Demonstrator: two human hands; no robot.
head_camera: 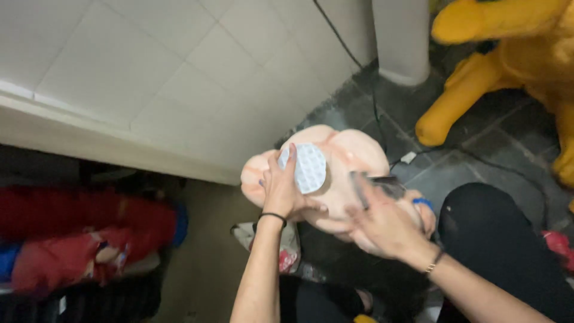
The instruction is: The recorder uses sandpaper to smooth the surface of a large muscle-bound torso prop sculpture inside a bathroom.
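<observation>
Hands were both at work on a pale peach soft moulded object [344,158], which was held up in front of the person above a dark tiled floor [478,152], roughly at the centre of the view. The left hand [281,191] lay against the object's left face, its fingers pressed close together and curled over the edge of a round white pad [311,167] covered in small raised dots; the pad sat flat on the object's front, and the fingertips [281,160] touched its left rim. A thin black band [272,216] circled that wrist.

The right hand [382,224] was on the object's right lower side, with its fingers spread. Motion blur prevented a clear reading of what, if anything, they pinched. A dark, blurred item [382,182] showed just above those fingers; its kind could not be determined. A fine bracelet [435,261] was at the right wrist.

Surroundings were as follows. A white tiled surface [149,72] occupied the upper left. A large yellow plush toy [514,60] stood on the floor at the upper right, well apart from the hands. A black cable [373,101] ran down across the floor behind the object. Red fabric items [78,233] lay in the shadow at lower left.
</observation>
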